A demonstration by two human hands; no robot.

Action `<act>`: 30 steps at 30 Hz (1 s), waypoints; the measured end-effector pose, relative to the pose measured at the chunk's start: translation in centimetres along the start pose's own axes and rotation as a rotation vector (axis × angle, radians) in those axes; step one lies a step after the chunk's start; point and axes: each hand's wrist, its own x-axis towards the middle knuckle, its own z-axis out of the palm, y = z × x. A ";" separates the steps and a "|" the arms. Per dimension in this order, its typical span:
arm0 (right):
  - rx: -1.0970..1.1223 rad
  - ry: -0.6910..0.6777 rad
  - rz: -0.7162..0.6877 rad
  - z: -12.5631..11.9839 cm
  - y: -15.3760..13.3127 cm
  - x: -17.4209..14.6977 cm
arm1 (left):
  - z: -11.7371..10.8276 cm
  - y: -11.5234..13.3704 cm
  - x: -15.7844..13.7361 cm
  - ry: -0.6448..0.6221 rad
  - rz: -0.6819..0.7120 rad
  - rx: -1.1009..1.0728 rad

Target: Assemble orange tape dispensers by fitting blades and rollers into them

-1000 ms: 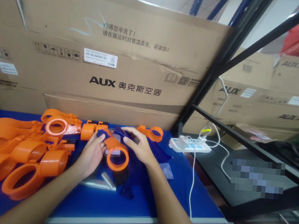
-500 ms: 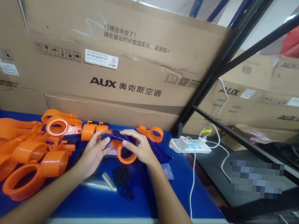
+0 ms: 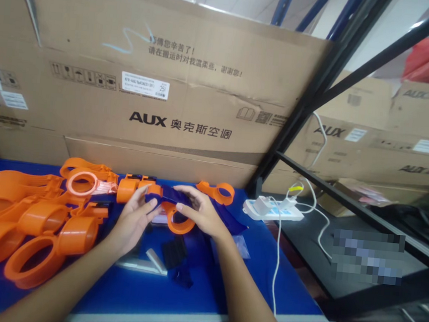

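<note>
Cardboard sheeting point(image 3: 200, 104) across the upper frame, blue tabletop point(image 3: 248, 280) below. At lower left, a heap of orange ringed parts point(image 3: 42, 217). Pinches a dark blue piece point(image 3: 175, 196) at lower centre with the left hand point(image 3: 135, 219) — thumb opposite fingers — and grips its right side likewise with the right hand point(image 3: 204, 213), just above an orange ring point(image 3: 179, 229). Right of centre, a white power strip point(image 3: 273, 213).

A cardboard sheet point(image 3: 189, 105) stands behind the table point(image 3: 295, 293). Rings point(image 3: 42, 218) lie on it, left of the left hand point(image 3: 135, 219). Another ring point(image 3: 171, 221) is between that and the right hand point(image 3: 202, 214), left of a power strip point(image 3: 270, 213).
</note>
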 end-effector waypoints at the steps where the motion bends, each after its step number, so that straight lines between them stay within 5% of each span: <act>1: -0.020 -0.006 -0.001 -0.1 -0.2 -0.1 | 0.1 0.1 -0.1 -0.003 0.015 0.008; 11: -0.305 -0.025 -0.124 0.3 -1.0 -0.4 | 0.7 1.0 -0.5 -0.083 0.112 0.071; 19: -0.616 0.000 -0.348 1.1 0.7 -0.3 | 0.2 0.6 -0.1 -0.015 0.356 0.408; 30: -0.665 0.015 -0.416 1.3 1.0 -0.3 | 0.6 1.2 -0.2 0.051 0.424 0.430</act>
